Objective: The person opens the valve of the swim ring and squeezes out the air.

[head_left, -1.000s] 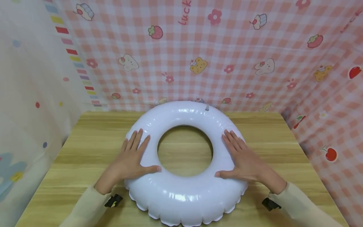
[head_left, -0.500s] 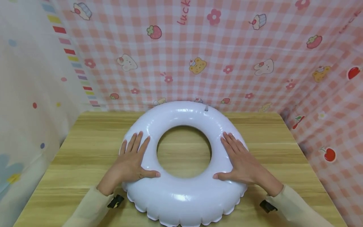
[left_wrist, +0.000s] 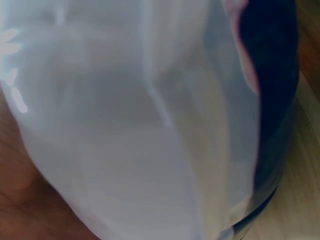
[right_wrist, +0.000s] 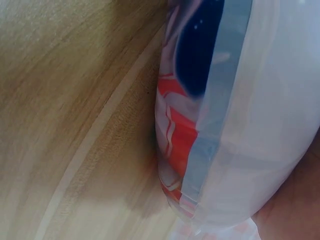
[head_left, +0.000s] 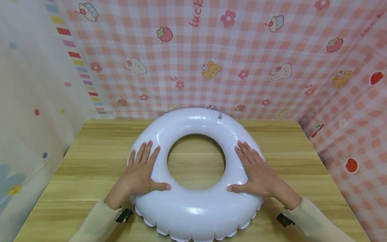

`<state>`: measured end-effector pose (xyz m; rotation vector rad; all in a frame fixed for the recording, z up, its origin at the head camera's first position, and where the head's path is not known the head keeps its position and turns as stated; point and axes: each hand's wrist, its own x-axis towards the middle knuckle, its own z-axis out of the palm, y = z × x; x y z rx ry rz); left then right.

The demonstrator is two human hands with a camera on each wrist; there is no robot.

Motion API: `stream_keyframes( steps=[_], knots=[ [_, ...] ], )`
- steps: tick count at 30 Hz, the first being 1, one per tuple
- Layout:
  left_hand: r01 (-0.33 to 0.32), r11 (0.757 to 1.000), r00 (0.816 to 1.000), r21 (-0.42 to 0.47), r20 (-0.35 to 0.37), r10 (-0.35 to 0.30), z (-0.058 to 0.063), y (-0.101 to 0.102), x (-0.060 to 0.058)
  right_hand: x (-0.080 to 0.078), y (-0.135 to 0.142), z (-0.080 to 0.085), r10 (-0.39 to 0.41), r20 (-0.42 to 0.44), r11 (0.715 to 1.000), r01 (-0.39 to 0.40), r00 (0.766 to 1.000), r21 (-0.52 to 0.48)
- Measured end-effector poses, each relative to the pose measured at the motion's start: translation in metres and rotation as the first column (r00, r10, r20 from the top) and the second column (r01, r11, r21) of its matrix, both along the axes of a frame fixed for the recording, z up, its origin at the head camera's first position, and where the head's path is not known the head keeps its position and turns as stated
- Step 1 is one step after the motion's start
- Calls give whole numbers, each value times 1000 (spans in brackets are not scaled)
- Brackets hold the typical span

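A white inflated swim ring [head_left: 193, 208] lies flat on the wooden table, its scalloped seam along the near edge. A small clear valve [head_left: 220, 115] shows on its far side. My left hand [head_left: 140, 173] rests on the ring's left side, fingers straight and spread, thumb pointing to the hole. On the opposite side my right hand [head_left: 258, 174] lies with straight fingers and the thumb stretched inward. In the left wrist view the ring's white side [left_wrist: 110, 150] meets a dark blue print. Red and blue printing [right_wrist: 182, 142] on its underside appears in the right wrist view.
The wood-grain table [head_left: 78, 188] extends on both sides of the ring. Behind it hangs a pink checked cloth [head_left: 187, 50] with cartoon prints. A pale curtain [head_left: 33, 101] closes the left side, and more checked cloth [head_left: 356, 141] the right.
Both hands have shifted slightly toward me on the ring, and the ring's left side now shows a little wider beyond the left fingers. Over the last half second hardly anything moves.
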<state>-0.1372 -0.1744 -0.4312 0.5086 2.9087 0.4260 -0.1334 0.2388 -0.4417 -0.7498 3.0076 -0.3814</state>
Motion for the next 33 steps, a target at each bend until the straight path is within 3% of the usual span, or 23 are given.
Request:
stream_keyframes(
  steps=[9, 33],
  knots=[
    [0, 1000, 1000, 9, -18, 0, -5, -4, 4, 1, -4, -4, 8, -2, 1000, -8, 1000, -4],
    [-1, 1000, 1000, 3, -20, 1, -6, 0, -1, 0, 1, -4, -9, 14, 1000, 9, 1000, 22]
  ],
)
